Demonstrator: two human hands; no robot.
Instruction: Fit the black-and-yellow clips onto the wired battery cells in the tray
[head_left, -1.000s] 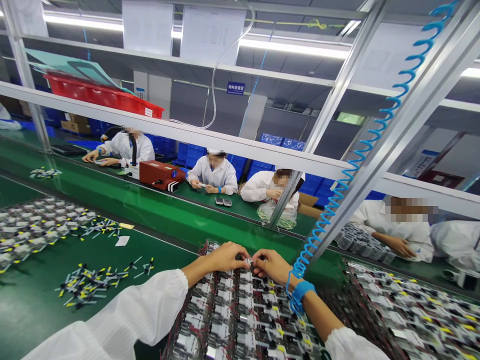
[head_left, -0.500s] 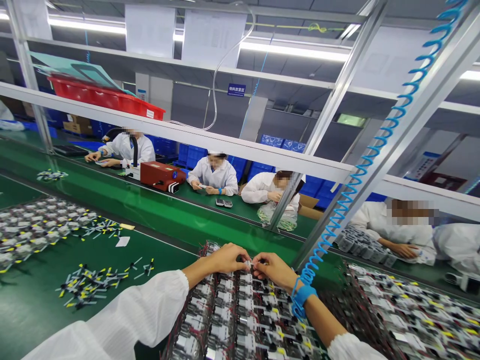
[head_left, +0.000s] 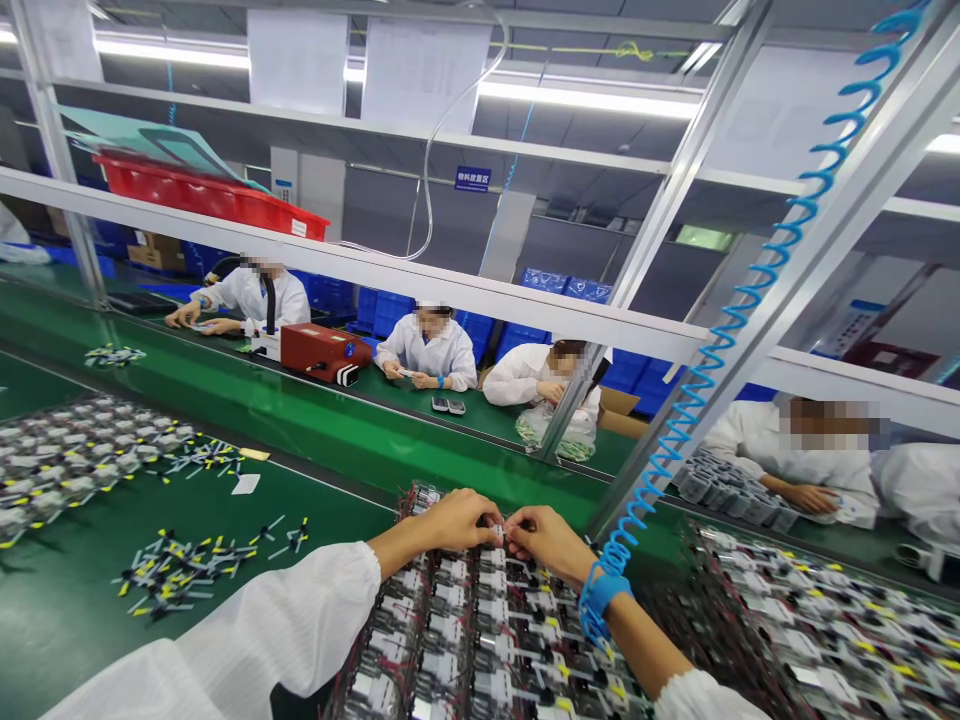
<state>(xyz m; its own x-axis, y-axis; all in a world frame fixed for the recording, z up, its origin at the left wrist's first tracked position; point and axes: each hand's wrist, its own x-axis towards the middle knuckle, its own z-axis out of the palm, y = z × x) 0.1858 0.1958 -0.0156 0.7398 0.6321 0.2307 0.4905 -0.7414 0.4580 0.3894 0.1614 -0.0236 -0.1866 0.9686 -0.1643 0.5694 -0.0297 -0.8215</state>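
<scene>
Since the first frame, we see the small clump of parts [head_left: 115, 355] on the green belt [head_left: 315, 405], far left of our grip, slide a little rightward, while both our hands keep almost the same place. Our left grip [head_left: 459, 518] pinches a small white piece [head_left: 496, 532] over the far end of the tray [head_left: 358, 640]; our right grip [head_left: 546, 538] has its fingertips drawn together at the piece's right side, though we cannot tell whether they hold it too. The piece is pale and tiny, mostly hidden by our fingers. Below and nearer than our grip, the tray carries rows of white assemblies [head_left: 444, 650] with thin red wires and, toward the right, yellow tips. Right of our grip lies a second batch of assemblies [head_left: 832, 625], similar in look. High and left beyond our grip, a red bin [head_left: 217, 200] on the shelf holds teal sheets [head_left: 150, 135]; past our right grip, across the belt, a clear bag [head_left: 585, 422] holds greenish pieces
</scene>
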